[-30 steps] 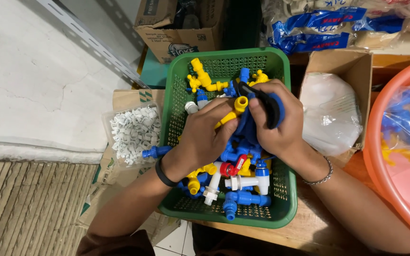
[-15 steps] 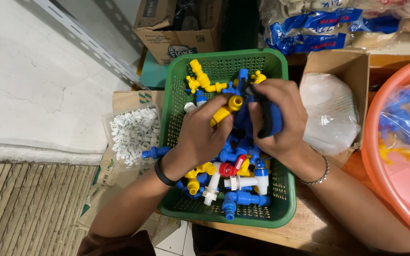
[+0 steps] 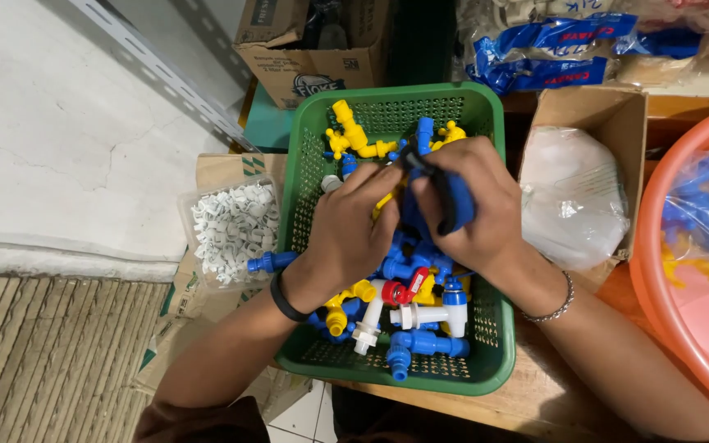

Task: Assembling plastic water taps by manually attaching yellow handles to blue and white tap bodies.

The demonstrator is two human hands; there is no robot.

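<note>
Head view | green basket (image 3: 312, 164): plastic taps (image 3: 420, 316) | clear tub (image 3: 192, 215): white clips (image 3: 231, 226)

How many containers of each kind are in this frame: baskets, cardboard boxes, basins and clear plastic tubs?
Green baskets: 1
Open cardboard boxes: 2, one behind the basket, one to its right
Orange basins: 1
Clear plastic tubs of white clips: 1
Total: 5

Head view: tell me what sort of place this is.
Probably a small stockroom or packing corner for plastic plumbing parts: a green basket of taps, stacked cartons, bagged stock, and a tub of more bagged pieces.
</note>
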